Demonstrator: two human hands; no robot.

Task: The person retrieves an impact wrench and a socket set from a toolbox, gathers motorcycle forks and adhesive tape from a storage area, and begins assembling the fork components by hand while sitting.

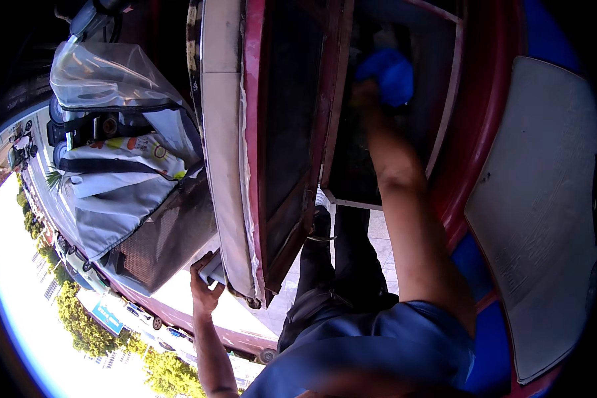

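Note:
My left hand point(206, 292) is closed round a light grey handle-like piece point(212, 269) at the lower outer edge of an open, dark red framed door point(251, 166) with a beige padded side. My right arm reaches into a dark, pale-framed opening point(453, 79) in a dark red body. Deep in its shadow my right hand point(366, 93) grips a bright blue, rounded thing point(393, 76). Whether that is cloth or plastic I cannot tell. Its fingers show only dimly, and what lies behind them is hidden.
Left of the door stands a scooter with a clear windscreen point(113, 73) and a grey patterned apron cover point(123, 179). A white panel point(537, 205) stands on the right beside blue surfaces. My dark-trousered legs point(351, 259) are below the opening. Parked cars and trees lie beyond.

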